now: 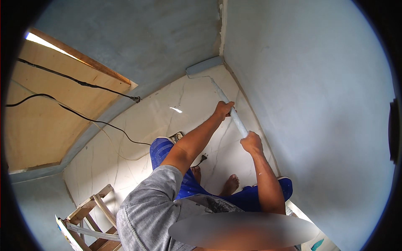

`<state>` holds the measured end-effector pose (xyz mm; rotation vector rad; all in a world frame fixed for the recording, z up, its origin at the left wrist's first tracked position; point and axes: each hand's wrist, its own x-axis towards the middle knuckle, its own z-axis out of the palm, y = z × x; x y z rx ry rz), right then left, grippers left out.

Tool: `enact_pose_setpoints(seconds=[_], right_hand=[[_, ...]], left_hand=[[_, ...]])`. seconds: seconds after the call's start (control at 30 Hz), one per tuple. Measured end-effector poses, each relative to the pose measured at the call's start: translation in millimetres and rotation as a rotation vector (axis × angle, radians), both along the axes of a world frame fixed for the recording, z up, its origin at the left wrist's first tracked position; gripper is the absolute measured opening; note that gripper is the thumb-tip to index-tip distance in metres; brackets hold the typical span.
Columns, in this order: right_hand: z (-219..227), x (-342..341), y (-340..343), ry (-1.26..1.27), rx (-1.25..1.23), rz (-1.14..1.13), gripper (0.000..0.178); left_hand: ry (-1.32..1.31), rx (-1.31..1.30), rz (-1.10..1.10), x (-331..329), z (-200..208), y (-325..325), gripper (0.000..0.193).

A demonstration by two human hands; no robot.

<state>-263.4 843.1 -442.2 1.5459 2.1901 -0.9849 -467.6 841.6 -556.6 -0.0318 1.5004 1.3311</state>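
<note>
The far wall point(138, 33) is coated blue-grey, mottling left. The paint roller point(219, 91) is positioned at its foot, sleeve point(204, 66) along the base, pole point(239, 121) directed forward-left. The corner strip point(223, 33) is judged uncoated. The pole is clasped by left hand point(223, 109) and right hand point(251, 143). The right wall point(310, 92) appears evenly coated.

Paint roller point(204, 66) on a long pole point(239, 122), near the corner of blue-grey walls point(301, 92).
The left hand point(224, 109) grips the pole farther forward; the right hand point(252, 143) holds its rear end.
</note>
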Motion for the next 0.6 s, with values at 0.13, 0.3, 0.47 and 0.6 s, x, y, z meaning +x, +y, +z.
enact_pose_setpoints(seconds=[0.13,0.3,0.47,0.6], right_hand=[[7.3,-2.6,5.5,-0.006,-0.005,-0.002,0.033],[19.2,-6.0,8.8,-0.068,-0.037,0.032,0.032],[34.9,-1.6,8.6,-0.045,0.042,0.047,0.029],[70.2,12.2,16.3,-0.044,0.124,0.067,0.028]], left_hand=[[0.003,0.014,-0.024,-1.2,2.3,3.2,0.035],[-0.009,0.012,-0.030,-3.2,8.8,5.7,0.033],[0.002,0.090,0.069,0.8,28.4,4.8,0.029],[0.003,0.188,0.083,17.1,64.9,12.0,0.027]])
